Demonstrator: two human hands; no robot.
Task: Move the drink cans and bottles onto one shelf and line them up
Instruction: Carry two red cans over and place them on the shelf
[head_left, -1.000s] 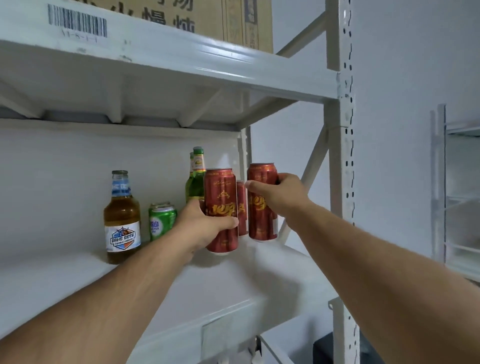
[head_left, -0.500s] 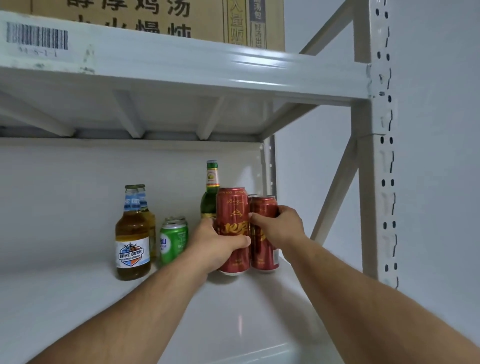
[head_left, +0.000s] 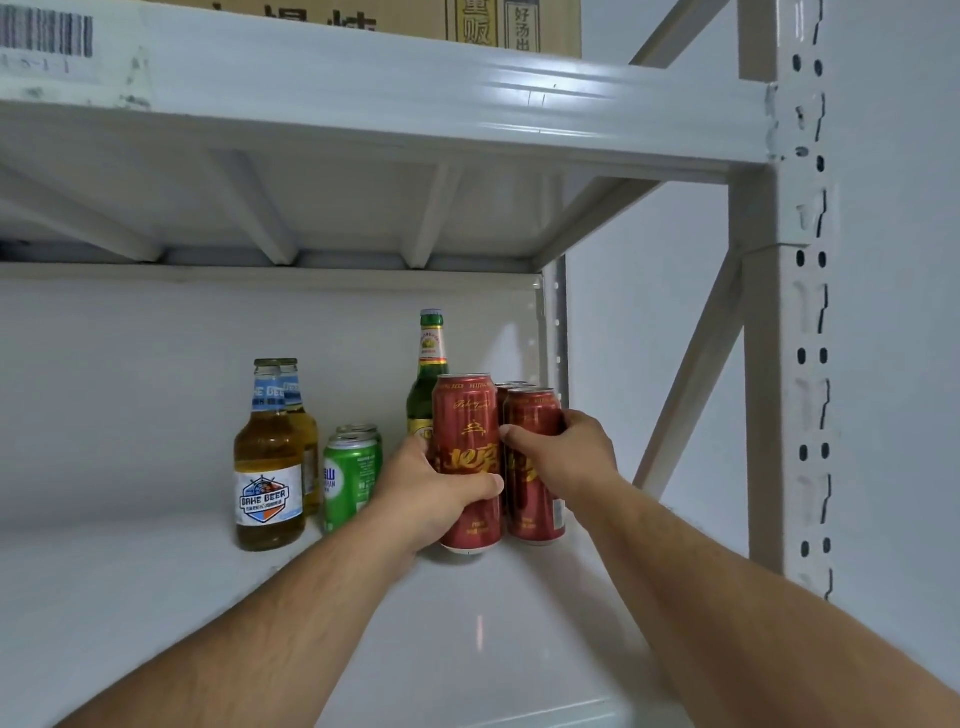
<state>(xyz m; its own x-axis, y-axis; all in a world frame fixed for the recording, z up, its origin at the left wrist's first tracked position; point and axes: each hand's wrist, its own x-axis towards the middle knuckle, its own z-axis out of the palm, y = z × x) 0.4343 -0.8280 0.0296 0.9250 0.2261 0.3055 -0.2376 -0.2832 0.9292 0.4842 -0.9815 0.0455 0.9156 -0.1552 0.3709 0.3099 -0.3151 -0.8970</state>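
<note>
On the white shelf (head_left: 156, 597), my left hand (head_left: 431, 493) grips a tall red can (head_left: 465, 415) standing near the back right. My right hand (head_left: 566, 457) grips a second red can (head_left: 532, 514) just right of it, with another red can top (head_left: 511, 385) showing behind. A green bottle (head_left: 428, 374) stands behind the left red can. Further left stand two green cans (head_left: 348, 483), one behind the other, and two amber bottles (head_left: 267, 467) with blue neck labels, also one behind the other.
The upper shelf (head_left: 363, 93) hangs low overhead and carries a cardboard box (head_left: 514, 26). The rack's front right post (head_left: 784, 364) and a diagonal brace (head_left: 691, 374) stand to the right. White wall lies behind the shelf.
Both hands have carried the two red cans further back and set them lower on the shelf, beside the green bottle. My view has come closer and tilted up.
</note>
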